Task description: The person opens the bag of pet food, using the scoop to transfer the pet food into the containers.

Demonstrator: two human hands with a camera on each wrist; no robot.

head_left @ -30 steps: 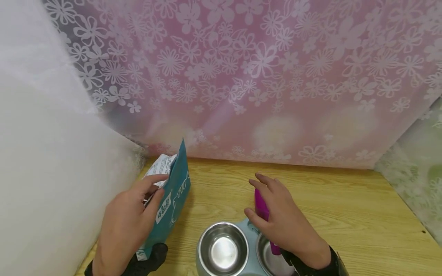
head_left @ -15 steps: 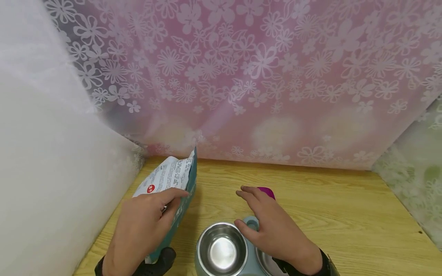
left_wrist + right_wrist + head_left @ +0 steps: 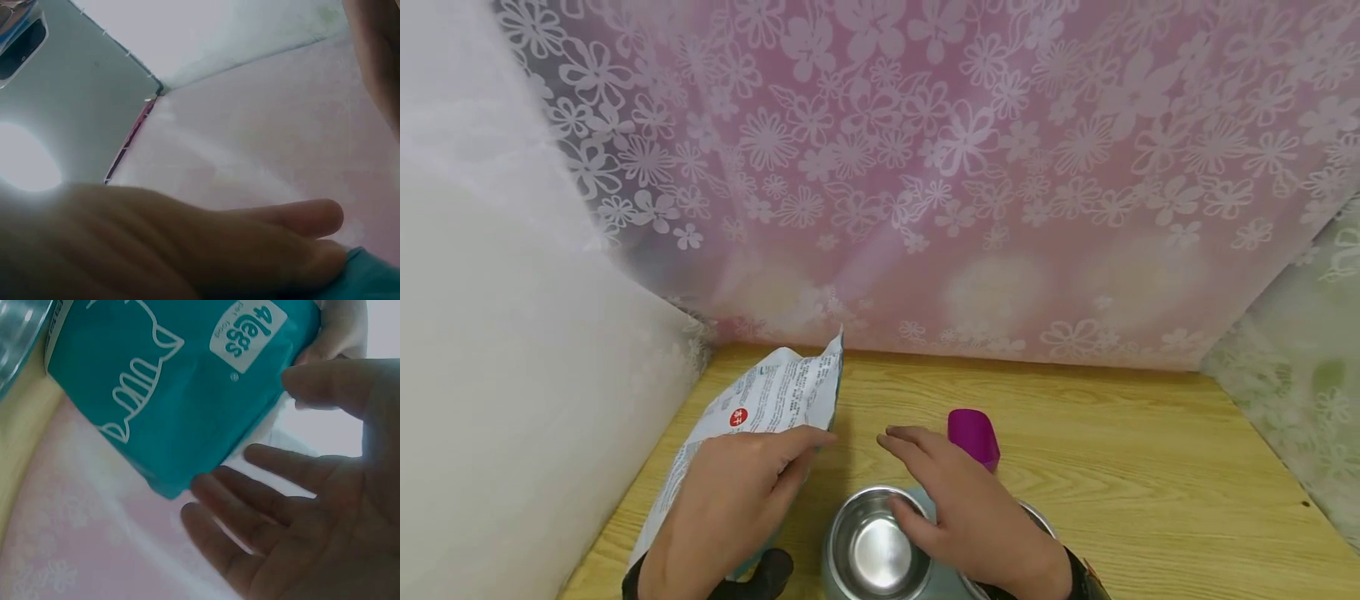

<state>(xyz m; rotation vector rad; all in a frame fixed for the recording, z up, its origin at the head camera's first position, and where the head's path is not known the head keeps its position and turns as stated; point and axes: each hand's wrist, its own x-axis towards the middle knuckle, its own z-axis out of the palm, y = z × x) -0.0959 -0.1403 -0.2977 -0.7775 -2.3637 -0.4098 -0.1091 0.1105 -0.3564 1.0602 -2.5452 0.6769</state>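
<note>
My left hand pinches the top edge of a teal and white pet food bag, thumb beneath and index finger over it. The bag leans to the right, its white printed back upward in the head view. In the right wrist view the bag's teal front shows the "4Legs pet food" label. My right hand, fingers spread and holding nothing, hovers above a double bowl with steel cups in a pale blue base. It hides part of the right cup. Behind it lies a magenta scoop, handle hidden.
Both hands are over a wooden table. A pink flowered curtain closes off the back, a white sheet the left side, and a pale green flowered sheet the right.
The left hand has swung the bag rightward and tipped it, turning its white back up. The right hand has moved left toward the bag, uncovering the scoop's magenta end.
</note>
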